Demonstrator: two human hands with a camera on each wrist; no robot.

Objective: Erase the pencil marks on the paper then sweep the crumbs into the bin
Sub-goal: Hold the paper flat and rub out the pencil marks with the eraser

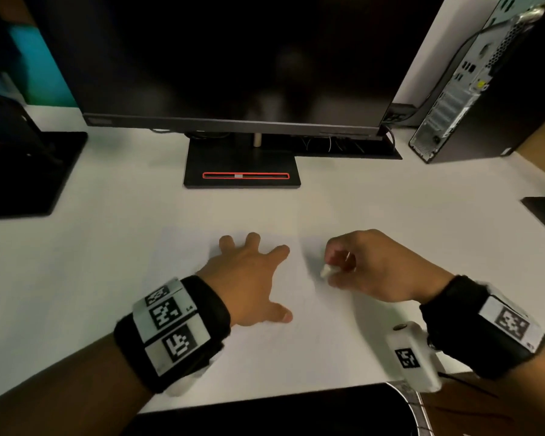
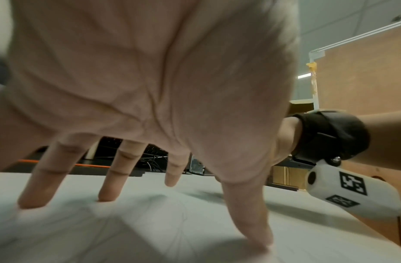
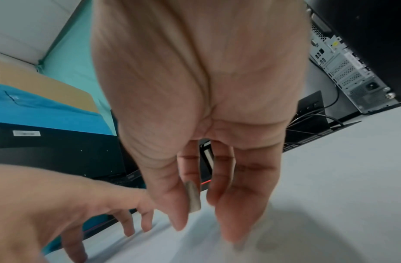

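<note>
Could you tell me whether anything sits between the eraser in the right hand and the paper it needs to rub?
Nothing visible does. The right hand pinches the eraser just above the paper, and the left hand presses the sheet flat off to one side.

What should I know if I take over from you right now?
Left hand: open, fingers spread, pressing the paper flat on the desk.
Right hand: pinching the small white eraser just right of the left hand, tip at the paper.
Done: I can't tell how much is erased; the marks look very faint and the view is blurry.
Left: finish rubbing, then sweep the crumbs into the bin. No bin shows clearly in any view, so find it first.
</note>
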